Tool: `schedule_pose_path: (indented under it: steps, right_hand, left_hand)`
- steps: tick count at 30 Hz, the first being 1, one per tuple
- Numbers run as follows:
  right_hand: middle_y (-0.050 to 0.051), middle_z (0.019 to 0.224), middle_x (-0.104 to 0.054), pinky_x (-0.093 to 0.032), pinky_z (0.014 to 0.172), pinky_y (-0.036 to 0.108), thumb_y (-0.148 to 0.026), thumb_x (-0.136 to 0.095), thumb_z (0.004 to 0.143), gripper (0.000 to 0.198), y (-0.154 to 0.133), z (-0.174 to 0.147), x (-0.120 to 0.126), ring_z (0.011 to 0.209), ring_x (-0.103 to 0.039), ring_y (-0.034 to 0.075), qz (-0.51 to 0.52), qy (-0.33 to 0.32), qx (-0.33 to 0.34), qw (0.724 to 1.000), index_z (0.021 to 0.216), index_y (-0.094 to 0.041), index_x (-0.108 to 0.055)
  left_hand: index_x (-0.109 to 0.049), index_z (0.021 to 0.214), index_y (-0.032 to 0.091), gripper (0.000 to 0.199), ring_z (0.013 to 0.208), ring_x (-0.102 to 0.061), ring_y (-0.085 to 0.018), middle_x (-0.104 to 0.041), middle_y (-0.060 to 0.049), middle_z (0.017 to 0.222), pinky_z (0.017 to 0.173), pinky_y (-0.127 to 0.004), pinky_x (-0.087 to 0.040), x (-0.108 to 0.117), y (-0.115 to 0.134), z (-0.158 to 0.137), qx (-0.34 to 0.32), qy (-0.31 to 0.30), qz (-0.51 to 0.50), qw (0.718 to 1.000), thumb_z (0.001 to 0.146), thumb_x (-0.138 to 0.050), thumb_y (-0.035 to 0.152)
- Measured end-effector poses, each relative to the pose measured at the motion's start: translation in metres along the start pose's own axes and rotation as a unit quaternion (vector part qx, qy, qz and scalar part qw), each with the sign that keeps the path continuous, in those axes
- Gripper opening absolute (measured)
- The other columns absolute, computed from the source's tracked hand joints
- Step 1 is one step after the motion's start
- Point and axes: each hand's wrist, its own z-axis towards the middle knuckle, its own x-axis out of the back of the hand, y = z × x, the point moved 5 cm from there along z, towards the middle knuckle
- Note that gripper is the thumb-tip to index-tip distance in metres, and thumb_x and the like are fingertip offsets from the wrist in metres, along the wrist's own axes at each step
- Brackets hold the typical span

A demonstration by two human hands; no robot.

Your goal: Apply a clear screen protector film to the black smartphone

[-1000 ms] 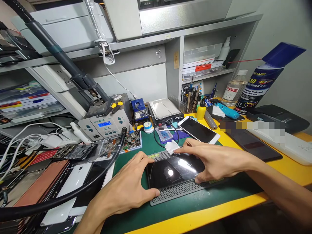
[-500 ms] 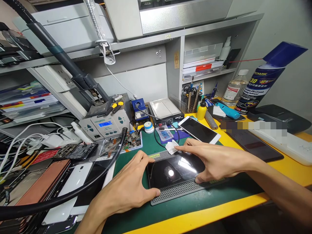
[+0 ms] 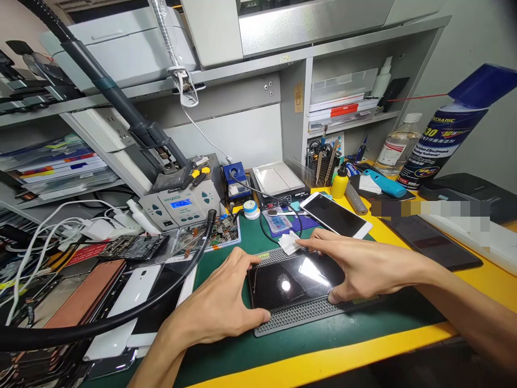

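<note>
A black smartphone (image 3: 272, 296) lies screen up on a grey honeycomb-textured pad (image 3: 285, 323), with lamp light reflected in its glass. My left hand (image 3: 220, 302) spans the phone's left end, thumb at the near edge and fingers at the far edge. Across the right end, my right hand (image 3: 363, 269) grips it the same way, thumb on the near edge; its far fingertips are partly hidden. A crumpled white wipe (image 3: 289, 242) sits by the right fingers at the pad's far edge.
Behind stand a hot-air station (image 3: 181, 207), a parts tray (image 3: 226, 237) and a heating plate (image 3: 278, 180). A white phone (image 3: 335, 215) lies beyond my right hand. A black hose (image 3: 161, 302) arches over stacked phone parts at left. A spray can (image 3: 440, 134) stands at right.
The camera view has shifted slightly, so the scene sits a little further right. Both hands keep the same hold on the phone.
</note>
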Motion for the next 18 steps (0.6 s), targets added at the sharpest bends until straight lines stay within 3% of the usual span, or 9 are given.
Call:
schedule_pose_path:
  steps: [4,11,18]
  right_hand:
    - [0.010,0.130,-0.050,-0.050,0.085,0.032,-0.041,-0.075,0.068,0.097,0.0000,0.0002,-0.0005,0.113,-0.058,0.031,-0.003,-0.002,0.001,1.000,0.154,-0.021,-0.036]
    - [0.007,0.120,-0.052,-0.050,0.076,0.031,-0.041,-0.074,0.067,0.078,-0.0026,0.0002,0.0011,0.101,-0.060,0.027,0.006,-0.001,0.008,1.000,0.138,-0.020,-0.051]
    - [0.005,0.117,-0.052,-0.048,0.076,0.031,-0.042,-0.075,0.067,0.070,-0.0007,0.0002,0.0007,0.100,-0.060,0.026,0.008,0.005,0.014,1.000,0.130,-0.022,-0.053]
  left_hand:
    - [-0.050,0.133,0.027,0.068,0.115,-0.056,-0.027,-0.051,-0.006,0.123,0.100,-0.040,-0.049,-0.0010,-0.0025,0.0011,-0.012,0.006,-0.010,1.000,0.071,-0.076,0.040]
    - [-0.052,0.133,0.027,0.068,0.113,-0.057,-0.027,-0.051,-0.005,0.121,0.097,-0.040,-0.050,-0.0012,-0.0014,0.0007,-0.013,0.001,-0.010,1.000,0.070,-0.076,0.041]
    - [-0.052,0.132,0.029,0.066,0.110,-0.058,-0.027,-0.051,-0.005,0.116,0.092,-0.039,-0.052,0.0000,0.0015,0.0012,-0.015,0.001,0.001,1.000,0.072,-0.075,0.040]
